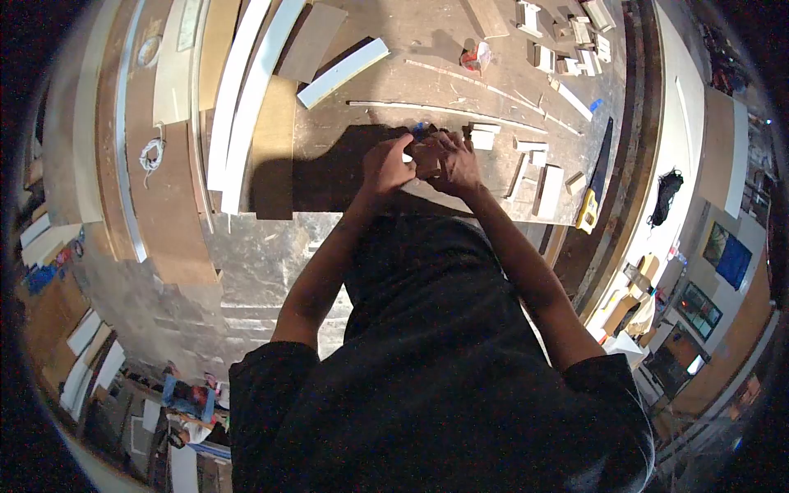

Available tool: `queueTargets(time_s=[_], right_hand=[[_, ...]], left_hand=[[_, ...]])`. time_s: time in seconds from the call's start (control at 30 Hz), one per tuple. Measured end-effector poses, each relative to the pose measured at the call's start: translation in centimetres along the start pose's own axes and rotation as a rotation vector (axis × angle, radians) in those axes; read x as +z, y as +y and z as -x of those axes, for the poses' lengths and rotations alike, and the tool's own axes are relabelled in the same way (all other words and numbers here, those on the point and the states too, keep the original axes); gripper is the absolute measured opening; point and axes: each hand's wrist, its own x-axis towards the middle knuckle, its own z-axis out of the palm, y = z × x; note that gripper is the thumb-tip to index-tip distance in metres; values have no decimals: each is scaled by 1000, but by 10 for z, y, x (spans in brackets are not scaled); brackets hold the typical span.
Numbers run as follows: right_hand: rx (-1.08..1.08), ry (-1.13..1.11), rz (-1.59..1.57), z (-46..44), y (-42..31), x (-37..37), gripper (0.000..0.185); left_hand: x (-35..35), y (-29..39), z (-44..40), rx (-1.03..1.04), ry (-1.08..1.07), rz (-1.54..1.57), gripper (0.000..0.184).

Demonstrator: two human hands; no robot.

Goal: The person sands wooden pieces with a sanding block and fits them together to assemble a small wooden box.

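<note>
Close together at the near edge of the wooden workbench (329, 119), my two hands meet over a small brown wooden block (427, 158). My left hand (389, 167) is closed on its left side, thumb up. Curled fingers of my right hand (457, 164) press on the block from the right. Shadow covers much of the block, so its exact shape is hard to make out. Just right of my right hand lie small white-faced wood pieces (483, 135). A thin wooden strip (444, 111) runs across the bench beyond my hands.
A handsaw with a yellow handle (588, 209) lies at the bench's right edge. Several small wood offcuts (549, 191) sit nearby. Long white boards (246, 107) and a pale-blue-topped bar (343, 74) occupy the left side. A red-and-white item (475, 57) rests farther back.
</note>
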Motion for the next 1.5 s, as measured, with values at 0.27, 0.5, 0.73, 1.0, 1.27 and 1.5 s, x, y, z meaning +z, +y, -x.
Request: queueTargets(time_s=[0.27, 0.5, 0.73, 1.0, 1.27, 1.5], right_hand=[[-16, -49, 29, -2, -2, -3, 64], [44, -34, -76, 5, 2, 4, 80], [13, 31, -94, 6, 5, 3, 81], [0, -20, -311, -5, 16, -16, 55], [-139, -31, -495, -28, 31, -18, 19], [-152, -90, -505, -31, 32, -20, 21]], left_hand=[[-6, 6, -1, -47, -14, 22, 52], [-1, -2, -1, 4, 19, 35, 49], [-9, 8, 1, -29, 3, 61, 49], [-17, 16, 1, -34, 22, 45, 49], [-26, 27, -3, -185, -103, 90, 64], [-12, 14, -1, -143, -20, 92, 65]])
